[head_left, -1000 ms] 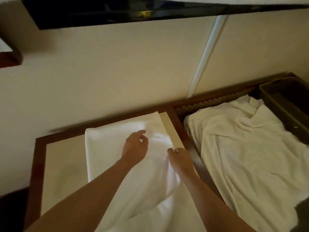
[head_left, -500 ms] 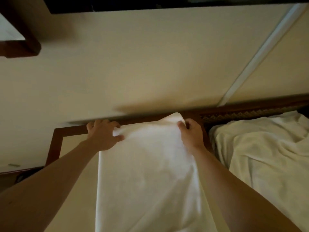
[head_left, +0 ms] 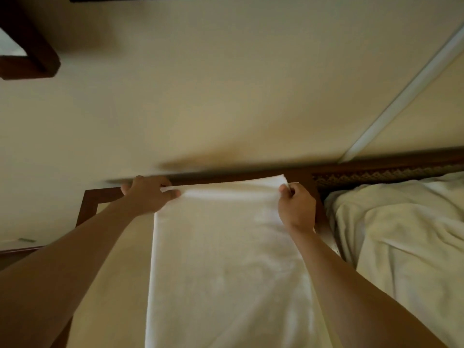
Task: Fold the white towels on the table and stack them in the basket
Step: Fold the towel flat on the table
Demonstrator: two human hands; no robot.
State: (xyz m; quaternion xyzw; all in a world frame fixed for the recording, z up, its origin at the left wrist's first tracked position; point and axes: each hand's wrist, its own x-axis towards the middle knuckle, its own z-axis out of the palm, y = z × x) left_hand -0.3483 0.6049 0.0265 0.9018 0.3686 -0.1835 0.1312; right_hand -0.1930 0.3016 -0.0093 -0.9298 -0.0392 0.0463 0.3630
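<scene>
Table (head_left: 90, 197), towel (head_left: 221, 259) in both hands.

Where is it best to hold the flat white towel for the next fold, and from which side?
By its two far corners, from the near side: the towel lies flat and lengthwise, and left hand and right hand already pinch them.

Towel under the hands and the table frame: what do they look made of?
The towel looks like soft white woven cloth, matte, creasing where the left hand and right hand pinch it. The table frame looks like dark, polished wood, though blur leaves that open.
</scene>
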